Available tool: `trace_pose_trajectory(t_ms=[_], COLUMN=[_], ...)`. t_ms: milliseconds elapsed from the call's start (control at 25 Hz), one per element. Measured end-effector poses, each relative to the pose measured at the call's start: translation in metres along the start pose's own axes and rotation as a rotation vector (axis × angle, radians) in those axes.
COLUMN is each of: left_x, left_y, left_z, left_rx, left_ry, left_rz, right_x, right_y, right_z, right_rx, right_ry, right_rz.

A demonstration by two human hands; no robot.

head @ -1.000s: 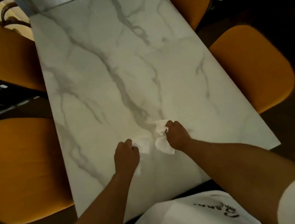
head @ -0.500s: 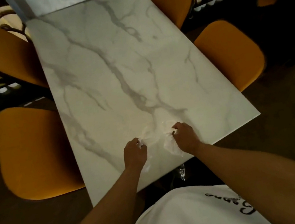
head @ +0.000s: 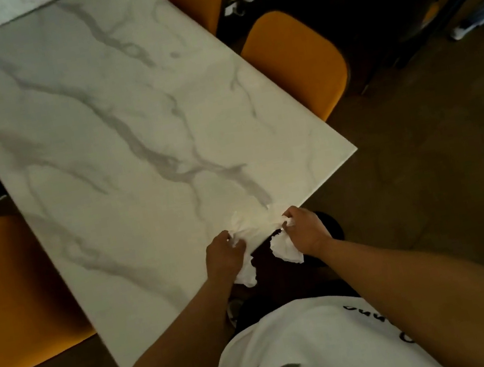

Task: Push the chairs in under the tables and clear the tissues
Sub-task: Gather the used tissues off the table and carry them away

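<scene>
White crumpled tissues at table edge, orange chairs tucked

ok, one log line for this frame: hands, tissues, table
left hand: shut on tissue | right hand: shut on tissue | both at near edge of marble table | tabletop otherwise bare

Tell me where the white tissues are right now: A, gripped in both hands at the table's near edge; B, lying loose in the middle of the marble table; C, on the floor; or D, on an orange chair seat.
A: the left hand and right hand each clutch crumpled tissues at the near edge of the marble table.
</scene>
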State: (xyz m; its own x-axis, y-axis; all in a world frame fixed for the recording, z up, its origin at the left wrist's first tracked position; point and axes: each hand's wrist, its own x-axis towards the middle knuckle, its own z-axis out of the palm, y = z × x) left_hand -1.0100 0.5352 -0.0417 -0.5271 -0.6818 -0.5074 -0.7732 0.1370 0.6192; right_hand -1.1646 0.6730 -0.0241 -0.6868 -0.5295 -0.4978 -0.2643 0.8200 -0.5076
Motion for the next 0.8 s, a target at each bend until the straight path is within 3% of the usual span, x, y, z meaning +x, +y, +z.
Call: trace_pose_trajectory(t_ms=[280,520,800], left_x=[-0.010,-0.029,-0.006], left_y=[0.072,0.135,0.157], left_z=[0.093,0.184,0.259], left_rx=[0.118,0.030,-0.062], left_ry=[-0.116,-0.112,-0.157], left_rz=[-0.027,-0.195,-0.325], right_x=[0.013,0.036,0.060], right_y=[0.112,0.219,0.283], right_z=[-0.050,-0.096,-0.104], right_rx=[0.064,0.155,0.240], right_ry=[0.002,-0.114,-0.128], right_rz=[0.084,0.162,0.297])
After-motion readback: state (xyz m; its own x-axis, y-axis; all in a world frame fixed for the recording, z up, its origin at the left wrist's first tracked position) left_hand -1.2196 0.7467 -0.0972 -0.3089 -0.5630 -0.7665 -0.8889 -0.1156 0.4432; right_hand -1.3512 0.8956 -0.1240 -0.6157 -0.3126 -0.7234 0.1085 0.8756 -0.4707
